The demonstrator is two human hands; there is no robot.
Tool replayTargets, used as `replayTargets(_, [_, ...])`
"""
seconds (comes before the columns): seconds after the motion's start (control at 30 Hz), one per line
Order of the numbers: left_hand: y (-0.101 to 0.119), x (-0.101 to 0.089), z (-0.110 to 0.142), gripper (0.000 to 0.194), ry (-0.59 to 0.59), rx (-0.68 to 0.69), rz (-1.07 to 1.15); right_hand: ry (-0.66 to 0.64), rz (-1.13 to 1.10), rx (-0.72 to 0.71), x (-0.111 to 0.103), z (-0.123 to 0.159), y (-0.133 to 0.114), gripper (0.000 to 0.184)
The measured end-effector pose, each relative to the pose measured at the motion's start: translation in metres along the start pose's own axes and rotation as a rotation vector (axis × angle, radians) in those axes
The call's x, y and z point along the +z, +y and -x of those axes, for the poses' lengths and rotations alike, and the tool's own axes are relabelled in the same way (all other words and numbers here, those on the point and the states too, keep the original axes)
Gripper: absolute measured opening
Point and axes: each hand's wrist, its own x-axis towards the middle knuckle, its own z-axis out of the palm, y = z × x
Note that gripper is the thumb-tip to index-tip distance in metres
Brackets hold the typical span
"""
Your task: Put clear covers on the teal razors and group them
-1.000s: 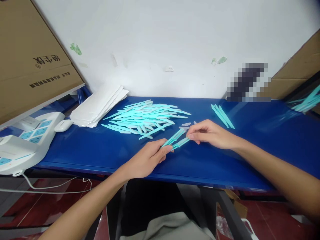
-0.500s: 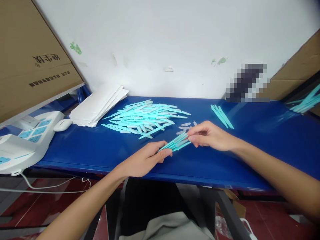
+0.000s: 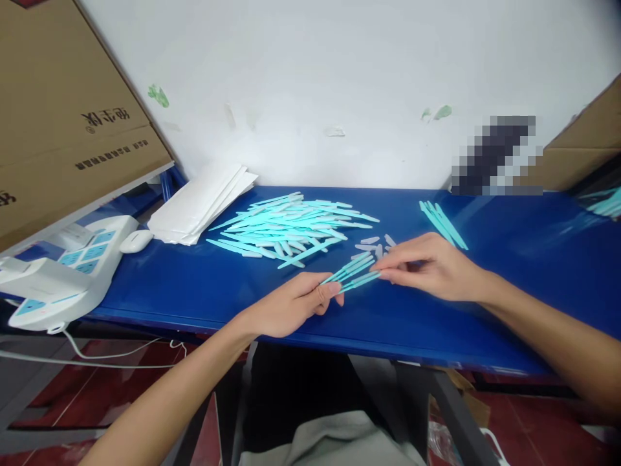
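"What does the left hand (image 3: 291, 303) have hold of?"

"A small fan of turquoise sticks (image 3: 350, 272). Thumb and fingers are closed on them, and the far lengths, with paler tips, jut out past the thumb towards the other hand."

"And the right hand (image 3: 434, 268)?"

"Its thumb and forefinger are pinched almost together at the far end of the lowest stick; the remaining tips lie just to the left of them."

"What's around the fingers?"

"Pale translucent pieces (image 3: 366, 247) lie just beyond the right fingertips, on the blue table (image 3: 412, 330); some are partly hidden by that hand."

"Anything more?"

"A heap of similar sticks (image 3: 291, 226) lies beyond the left fingers, well apart from the right ones. A few loose sticks (image 3: 444, 226) lie beyond the right knuckles. White envelopes (image 3: 198, 204) lie farther off, left of the heap."
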Motion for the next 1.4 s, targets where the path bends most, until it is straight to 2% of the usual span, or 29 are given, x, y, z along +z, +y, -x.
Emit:
replayTargets(0.1, [-0.004, -0.004, -0.001, 0.047, -0.046, -0.009, 0.122, 0.074, 0.004, 0.042, -0.005, 0.004, 0.002, 0.019])
replayTargets(0.2, [-0.008, -0.006, 0.0, 0.045, -0.036, -0.011, 0.196, 0.148, 0.018, 0.124, -0.019, 0.006, 0.008, 0.023])
replayTargets(0.3, [-0.008, -0.006, 0.001, 0.044, -0.029, -0.002, 0.185, 0.089, 0.129, 0.194, -0.031, 0.004, 0.018, 0.028])
replayTargets(0.43, [-0.006, -0.006, 0.002, 0.044, -0.043, 0.001, 0.189, -0.035, 0.3, 0.16, -0.029, -0.002, 0.03, 0.028])
replayTargets(0.53, [-0.005, -0.009, 0.002, 0.045, -0.071, 0.005, 0.211, -0.003, 0.329, 0.169, -0.02, -0.003, 0.029, 0.028])
replayTargets(0.67, [-0.002, -0.011, 0.001, 0.049, -0.124, -0.006, 0.224, 0.201, 0.159, 0.217, -0.003, -0.002, 0.011, 0.031])
replayTargets(0.73, [-0.001, -0.011, 0.001, 0.05, -0.135, -0.004, 0.21, 0.242, 0.03, 0.179, 0.006, -0.003, 0.001, 0.027])
replayTargets(0.83, [-0.001, -0.011, 0.0, 0.049, -0.142, 0.011, 0.2, 0.244, -0.083, 0.062, 0.016, -0.005, -0.01, 0.018])
replayTargets(0.93, [-0.003, -0.011, 0.0, 0.047, -0.151, 0.018, 0.209, 0.256, -0.138, 0.024, 0.018, -0.005, -0.012, 0.014])
replayTargets(1.4, [-0.001, -0.011, -0.002, 0.044, -0.178, -0.016, 0.221, 0.266, -0.257, 0.127, 0.026, -0.006, -0.012, 0.012])
